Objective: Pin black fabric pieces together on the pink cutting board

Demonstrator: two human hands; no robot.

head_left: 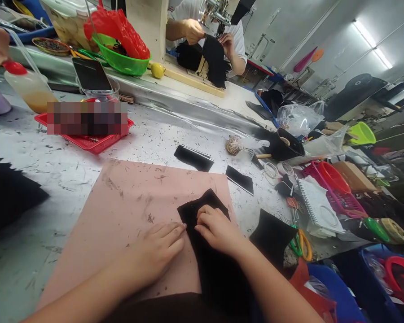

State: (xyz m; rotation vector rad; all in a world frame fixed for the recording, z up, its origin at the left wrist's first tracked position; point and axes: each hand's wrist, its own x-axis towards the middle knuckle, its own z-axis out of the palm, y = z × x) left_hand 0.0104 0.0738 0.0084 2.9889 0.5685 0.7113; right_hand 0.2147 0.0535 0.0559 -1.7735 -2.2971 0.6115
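Black cloth (205, 242) lies on a pink mat (128, 215) spread over the speckled table (155, 139), its lower part running toward the person's lap. Both hands press down on it: the left hand (158, 249) rests flat with fingers together, their tips at the cloth's left edge, while the right hand (217, 229) sits on top with fingers curled, knuckles raised. Another black piece (272, 233) lies just right of the mat. Beyond it, scissors (301, 244) with yellow and green handles rest near a notebook (318, 206). Across the table, another person (205, 36) handles dark cloth.
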